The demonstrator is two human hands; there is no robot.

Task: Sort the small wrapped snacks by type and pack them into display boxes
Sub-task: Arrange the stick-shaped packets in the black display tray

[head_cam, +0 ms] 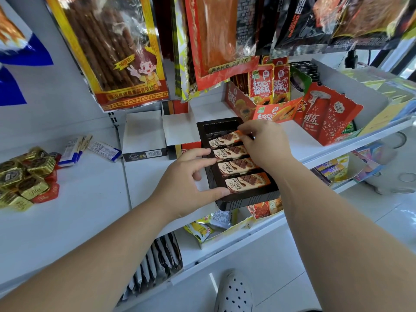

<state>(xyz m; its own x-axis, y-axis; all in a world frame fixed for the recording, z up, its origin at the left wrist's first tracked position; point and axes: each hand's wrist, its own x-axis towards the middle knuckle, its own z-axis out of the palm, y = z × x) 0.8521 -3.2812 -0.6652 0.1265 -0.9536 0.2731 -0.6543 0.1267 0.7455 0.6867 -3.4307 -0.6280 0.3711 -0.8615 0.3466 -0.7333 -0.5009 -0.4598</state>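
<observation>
Our right hand (265, 145) pinches the farthest bar (225, 138) in a dark tray (247, 199). Our left hand (186, 183) lies loosely spread against the tray's left rim, thumb at the near corner, holding nothing. The tray sits on a white shop shelf (90, 199) and carries four wrapped chocolate bars (236, 167) side by side. To its left lies a heap of gold-wrapped chocolates (24, 174). Just behind stand two open display boxes (144, 131), white inside. Farther back is a red box (265, 109) of pouches, and large snack bags (117, 48) hang above.
</observation>
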